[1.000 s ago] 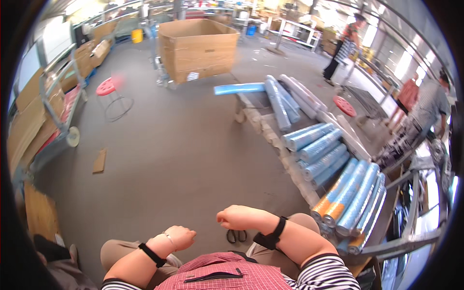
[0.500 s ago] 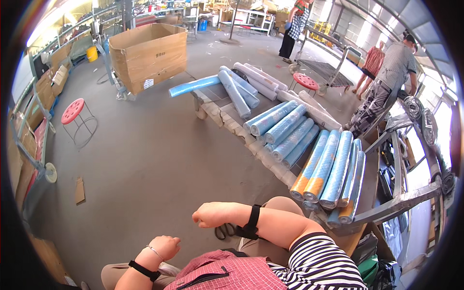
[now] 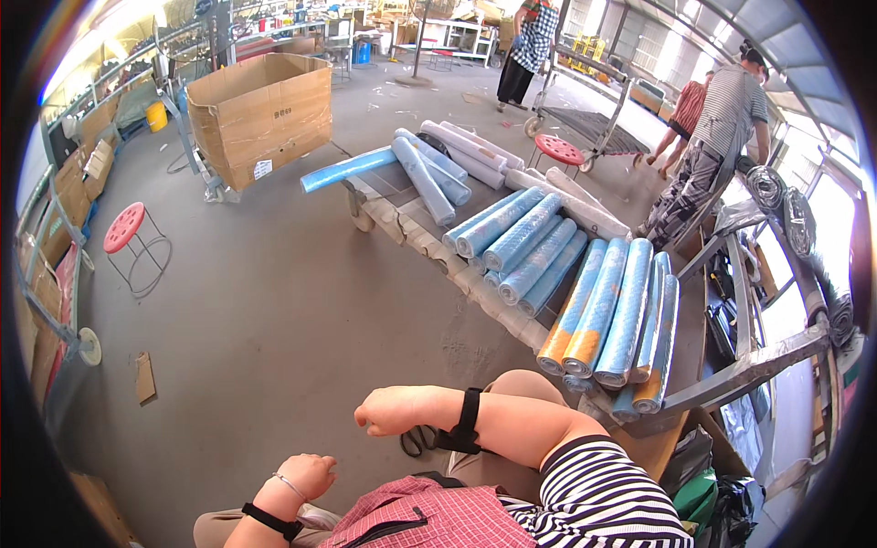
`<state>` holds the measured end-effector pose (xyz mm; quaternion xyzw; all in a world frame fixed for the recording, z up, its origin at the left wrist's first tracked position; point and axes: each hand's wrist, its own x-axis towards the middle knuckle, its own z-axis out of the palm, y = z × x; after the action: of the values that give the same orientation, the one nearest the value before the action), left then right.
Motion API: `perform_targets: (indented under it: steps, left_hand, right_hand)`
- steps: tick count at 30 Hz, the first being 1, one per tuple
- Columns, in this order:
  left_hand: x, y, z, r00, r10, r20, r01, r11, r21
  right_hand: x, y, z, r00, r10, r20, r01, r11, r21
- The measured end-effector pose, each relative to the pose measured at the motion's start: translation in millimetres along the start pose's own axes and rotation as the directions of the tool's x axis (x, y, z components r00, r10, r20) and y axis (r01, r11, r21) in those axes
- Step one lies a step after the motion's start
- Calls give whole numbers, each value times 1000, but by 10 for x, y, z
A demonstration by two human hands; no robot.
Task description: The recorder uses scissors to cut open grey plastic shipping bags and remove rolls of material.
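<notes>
My right hand (image 3: 395,411) hangs in front of my lap, its fingers curled in and nothing showing in it. Lower and to the left, my left hand (image 3: 309,475) is also closed, with no object visible in its fingers. Under my right wrist, a pair of black loops (image 3: 418,442), like scissor handles, shows against my trouser leg. Right of my hands, blue plastic-wrapped rolls (image 3: 598,306), some with orange ends, lie in rows on a low trolley (image 3: 429,245). Neither hand touches them.
A large cardboard box (image 3: 265,123) stands far left. Red round stools (image 3: 124,226) (image 3: 559,149) are on both sides. Cardboard scrap (image 3: 145,378) lies on the floor. A grey metal frame (image 3: 758,370) rises at right. People (image 3: 722,119) stand or bend in the back right.
The view has turned slightly, so the surroundings sit a little further left. My hands hold nearly the same closed pose. One person at the back right has bent lower.
</notes>
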<state>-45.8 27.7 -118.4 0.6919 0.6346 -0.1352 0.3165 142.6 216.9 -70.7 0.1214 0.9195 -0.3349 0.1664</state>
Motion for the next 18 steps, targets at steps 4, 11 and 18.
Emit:
perform_targets:
  steps: [4, 11, 18]
  left_hand:
    - [-12, 9, -7, 1000, -1, 0, 1, 1000, 0]
    - [-5, 16, -27, 1000, -6, 18, 5, 1000, 7]
    - [7, -12, 14, 1000, -3, 9, 3, 1000, 11]
  right_hand:
    - [-3, -15, -19, 1000, 11, 1, -11, 1000, 11]
    - [-10, -28, -54, 997, 18, 74, -17, 1000, -12]
    - [-9, -36, -59, 996, 28, 82, -27, 999, -22]
